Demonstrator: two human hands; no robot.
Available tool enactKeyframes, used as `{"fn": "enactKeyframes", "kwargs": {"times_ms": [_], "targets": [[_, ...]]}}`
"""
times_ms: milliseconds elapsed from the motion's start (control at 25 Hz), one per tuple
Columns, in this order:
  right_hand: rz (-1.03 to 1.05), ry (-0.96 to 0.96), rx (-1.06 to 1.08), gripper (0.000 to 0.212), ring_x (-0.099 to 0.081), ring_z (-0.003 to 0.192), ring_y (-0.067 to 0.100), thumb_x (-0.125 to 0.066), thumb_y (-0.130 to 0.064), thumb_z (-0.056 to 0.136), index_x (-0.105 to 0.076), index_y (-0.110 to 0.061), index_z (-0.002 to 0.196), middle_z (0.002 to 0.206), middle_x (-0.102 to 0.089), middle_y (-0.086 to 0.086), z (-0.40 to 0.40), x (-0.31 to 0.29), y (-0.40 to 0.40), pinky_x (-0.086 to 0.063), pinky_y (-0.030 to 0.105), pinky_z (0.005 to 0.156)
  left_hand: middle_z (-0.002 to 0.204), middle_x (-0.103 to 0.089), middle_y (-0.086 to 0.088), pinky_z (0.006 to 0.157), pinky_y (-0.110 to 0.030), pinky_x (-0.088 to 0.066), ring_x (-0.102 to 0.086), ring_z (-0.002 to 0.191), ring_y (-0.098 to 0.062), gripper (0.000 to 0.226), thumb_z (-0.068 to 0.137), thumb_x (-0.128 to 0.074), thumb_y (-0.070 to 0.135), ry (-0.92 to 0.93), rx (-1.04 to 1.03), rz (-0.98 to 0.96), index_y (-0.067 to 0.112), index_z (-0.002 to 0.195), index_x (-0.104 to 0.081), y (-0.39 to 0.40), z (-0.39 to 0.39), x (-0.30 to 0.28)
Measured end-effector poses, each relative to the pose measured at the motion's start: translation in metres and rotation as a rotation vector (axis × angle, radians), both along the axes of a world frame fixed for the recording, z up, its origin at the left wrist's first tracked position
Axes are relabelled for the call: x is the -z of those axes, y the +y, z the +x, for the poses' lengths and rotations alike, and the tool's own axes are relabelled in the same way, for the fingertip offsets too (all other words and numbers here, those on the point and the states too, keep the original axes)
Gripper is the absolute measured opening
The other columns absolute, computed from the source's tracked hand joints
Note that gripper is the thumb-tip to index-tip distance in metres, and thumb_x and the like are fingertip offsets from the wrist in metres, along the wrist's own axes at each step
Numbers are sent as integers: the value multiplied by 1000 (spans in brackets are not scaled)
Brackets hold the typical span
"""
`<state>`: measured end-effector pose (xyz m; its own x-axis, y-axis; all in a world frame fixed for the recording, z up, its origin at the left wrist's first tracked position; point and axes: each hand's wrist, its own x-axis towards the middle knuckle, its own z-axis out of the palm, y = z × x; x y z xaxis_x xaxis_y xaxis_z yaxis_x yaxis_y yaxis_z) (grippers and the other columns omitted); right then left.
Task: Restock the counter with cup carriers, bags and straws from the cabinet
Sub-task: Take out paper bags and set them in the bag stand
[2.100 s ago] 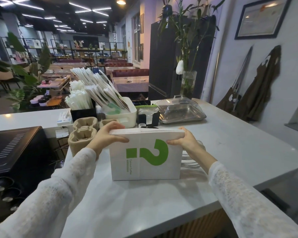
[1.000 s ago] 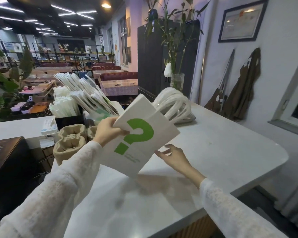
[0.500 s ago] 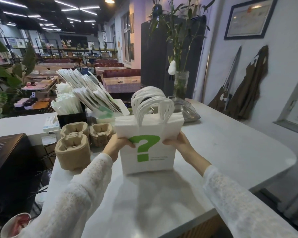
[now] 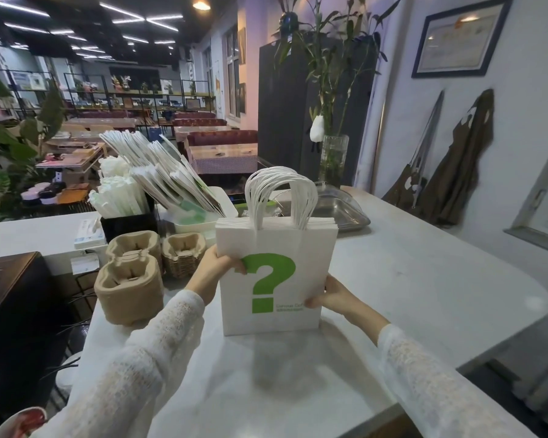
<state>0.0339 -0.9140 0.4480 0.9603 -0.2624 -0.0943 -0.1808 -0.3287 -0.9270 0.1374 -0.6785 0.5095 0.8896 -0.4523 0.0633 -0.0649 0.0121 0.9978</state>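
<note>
At frame centre the stack of bags [image 4: 276,279] stood upright on the counter [image 4: 424,279], the left hand [image 4: 214,268] and right hand [image 4: 331,295] gripping its edges — the bag step, I judged — next, into the white bin [image 4: 225,200].

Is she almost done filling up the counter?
Looks well along. Done: carriers stacked on the counter, straws in their box, flat bags in the white bin. In hand: the left hand and right hand hold a bag stack upright. Left: putting it away. The cabinet isn't in view.
</note>
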Motion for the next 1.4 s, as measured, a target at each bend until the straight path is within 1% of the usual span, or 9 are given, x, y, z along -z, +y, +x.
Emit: {"fn": "enactKeyframes", "kwargs": {"times_ms": [120, 280, 480, 680, 840, 1040, 1160, 1280, 1400], "targets": [[-44, 117, -6, 74, -61, 107, 19, -72, -8, 46, -58, -9, 119, 115, -65, 3, 2, 23, -3, -54, 21, 79, 81, -65, -10, 84, -42, -47, -58, 88, -28, 40, 42, -59, 1, -9, -5, 43, -5, 81, -63, -2, 5, -1], [-125, 205, 36, 51, -61, 80, 8, -64, -11, 46, -62, -13, 96, 91, -67, -2, 10, 42, -2, -50, 15, 59, 75, -64, -7, 71, -34, -48, -59, 80, -26, 36, 41, -56, 0, 33, -26, 33, 2, 76, -63, -6, 12, 0], [-198, 268, -9, 26, -56, 70, 4, -72, -10, 55, -60, -22, 74, 76, -62, -9, 34, 42, -21, -45, 13, 56, 66, -64, 0, 72, -37, -47, -57, 79, -27, 31, 38, -53, 1, 32, -98, 3, 2, 68, -62, -22, 26, 1], [-196, 308, -158, 47, -66, 94, 14, -79, -7, 58, -68, -15, 104, 103, -71, -2, 63, 40, -52, -57, 23, 74, 61, -61, -5, 47, -20, -45, -58, 63, -23, 23, 42, -49, 4, 50, -146, 11, -4, 62, -56, -44, 48, -4], [-219, 257, -219, 42, -68, 87, 18, -79, -6, 56, -71, -14, 97, 95, -73, 0, 101, 27, -88, -60, 31, 75, 53, -60, -2, 40, -14, -41, -59, 46, -11, 16, 44, -47, 3, 73, -238, -70, 0, 58, -53, -73, 62, -15], [-172, 176, -357, 36, -69, 92, 17, -73, -8, 60, -72, -18, 94, 91, -75, -7, 147, -8, -144, -57, 29, 82, 52, -62, 0, 40, -15, -42, -61, 45, -12, 15, 45, -49, 3, 52, -335, -118, 1, 58, -55, -112, 87, -37], [20, 90, -437, 43, -69, 101, 24, -77, -18, 67, -68, -16, 109, 107, -74, 3, 167, -30, -168, -55, 34, 85, 71, -65, -11, 51, -18, -49, -63, 61, -20, 19, 47, -50, 5, -13, -424, -142, 2, 64, -57, -121, 109, -45], [213, 38, -365, 32, -69, 102, 30, -65, -6, 87, -62, -8, 119, 113, -70, 12, 200, -41, -186, -57, 38, 85, 87, -68, -18, 73, -33, -51, -67, 82, -33, 17, 47, -54, 4, -23, -451, -233, 5, 63, -61, -119, 133, -48], [381, -46, -268, 27, -69, 97, 32, -57, -4, 91, -59, -1, 117, 110, -70, 15, 224, -48, -185, -58, 43, 87, 76, -70, -5, 67, -31, -48, -65, 78, -29, 24, 56, -50, -6, 96, -531, -346, 15, 51, -61, -115, 148, -50]]}}
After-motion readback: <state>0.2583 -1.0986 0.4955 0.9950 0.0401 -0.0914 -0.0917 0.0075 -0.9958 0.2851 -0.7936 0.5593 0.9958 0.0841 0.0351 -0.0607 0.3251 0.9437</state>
